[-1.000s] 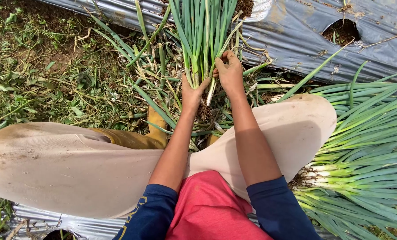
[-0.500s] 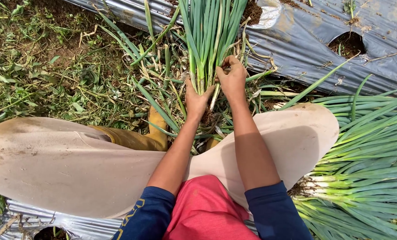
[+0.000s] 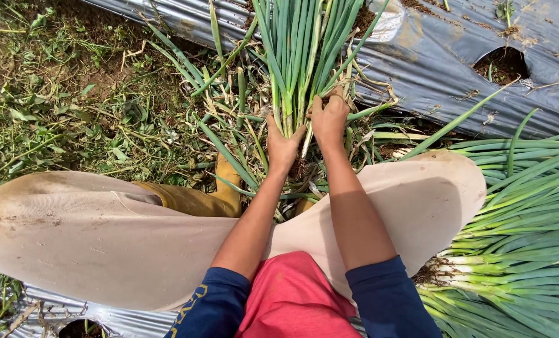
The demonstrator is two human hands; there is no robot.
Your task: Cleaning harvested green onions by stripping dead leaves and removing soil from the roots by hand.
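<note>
Both of my hands are on one clump of green onions [image 3: 301,56] in the upper middle of the frame, at the place where the pale stems meet the soil. My left hand [image 3: 284,145] wraps the base from the left side, fingers closed around the stems. My right hand [image 3: 329,117] holds the same base from the right, and its fingers are curled tight on the stems and the dry outer leaves. The long leaves stand upward and go out of the frame at the top.

The clump stands at the edge of the grey plastic mulch sheet [image 3: 442,69], which crosses the upper right. My yellow boot [image 3: 195,199] is just under my hands, in the middle left. A pile of pulled green onions [image 3: 517,250] lies at the right edge, white ends pointing to me.

To do this step well, I think I must grip low, near the roots, and keep both hands close together, so the stems do not snap.
</note>
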